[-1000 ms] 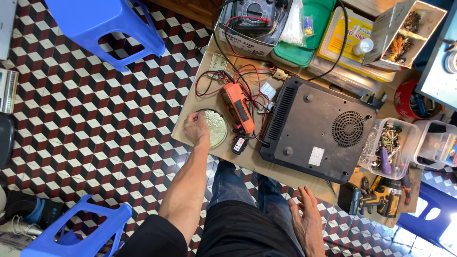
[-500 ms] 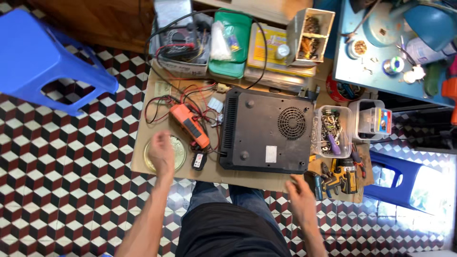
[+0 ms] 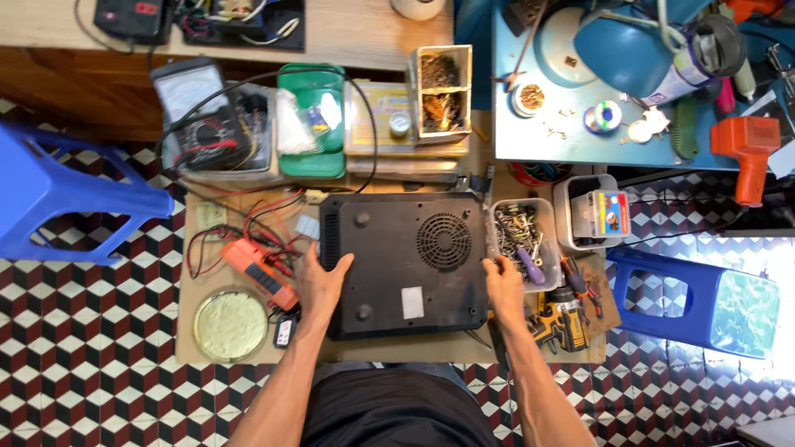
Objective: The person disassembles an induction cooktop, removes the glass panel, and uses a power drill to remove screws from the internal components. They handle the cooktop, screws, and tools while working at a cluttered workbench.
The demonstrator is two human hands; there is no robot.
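We list the black appliance casing (image 3: 406,265) as matt moulded plastic, slightly dusty, with a pale paper-like label. We record the board (image 3: 207,348) beneath it as plain, rough brown cardboard. The orange meter (image 3: 261,273) looks like smooth plastic. The clear tub (image 3: 522,244) is glossy plastic holding bright metal screws. The blue stool (image 3: 58,199) is smooth, shiny plastic. The floor (image 3: 83,364) shows glazed tile.
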